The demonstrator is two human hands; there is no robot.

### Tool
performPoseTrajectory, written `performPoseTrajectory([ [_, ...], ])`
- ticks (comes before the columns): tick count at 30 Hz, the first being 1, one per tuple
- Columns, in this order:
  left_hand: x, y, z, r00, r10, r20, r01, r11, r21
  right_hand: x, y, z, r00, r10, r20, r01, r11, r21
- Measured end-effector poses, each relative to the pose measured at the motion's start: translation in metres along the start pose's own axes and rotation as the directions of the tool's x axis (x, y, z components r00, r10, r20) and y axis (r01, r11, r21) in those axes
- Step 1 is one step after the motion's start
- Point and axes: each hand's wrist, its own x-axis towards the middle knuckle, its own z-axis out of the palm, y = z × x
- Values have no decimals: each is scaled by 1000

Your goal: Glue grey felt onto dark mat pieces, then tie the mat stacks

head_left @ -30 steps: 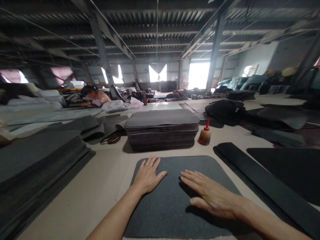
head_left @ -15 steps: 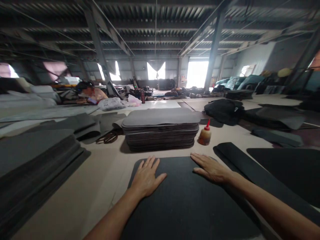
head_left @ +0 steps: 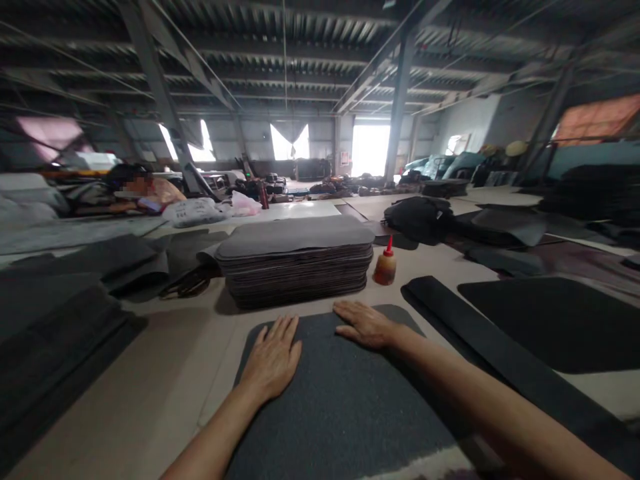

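A: Noting hands first. What is the left hand point(head_left: 273, 357) doing?

B: It is lying open, palm down, on the left part of the grey sheet point(head_left: 335, 393). Fingers are pointing toward the far edge; the thumb is standing apart.

A: And the right hand point(head_left: 365, 325)?

B: Also open, palm down. It is resting near the sheet's far edge, its fingers pointing left. Neither hand is gripping anything. How hard they are pressing, I cannot tell.

A: Location of the sheet?

B: It is lying flat on the table point(head_left: 170, 373), directly before the person, its far corners showing rounded. By its near edge a pale patch point(head_left: 425, 463) is showing, too blurred to identify.

A: Surroundings?

B: A stack point(head_left: 297, 267) of thin pieces is standing just beyond the sheet. A red-tipped bottle point(head_left: 385, 267) is standing upright just right of the stack. A long dark strip point(head_left: 500, 363) is running obliquely along the right, and a black panel point(head_left: 555, 323) is lying past it. On the left a dark pile point(head_left: 60, 347) is sitting, apart from the sheet.

A: Anyone else?

B: A co-worker point(head_left: 150, 190) is showing farther back, at left.
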Motion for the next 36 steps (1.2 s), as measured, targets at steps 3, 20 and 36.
performPoseTrajectory([
  [3, 0, 1, -1, 1000, -12, 0, 12, 1000, -27, -25, 22, -11, 986, 150, -69, -153, 987, -38],
  [20, -28, 120, -55, 824, 566, -29, -556, 799, -229, -141, 30, 60, 934, 46, -354, -158, 942, -295],
  [36, -25, 10, -17, 994, 53, 92, -32, 976, -216, -142, 41, 67, 900, -112, -422, -73, 914, -398],
])
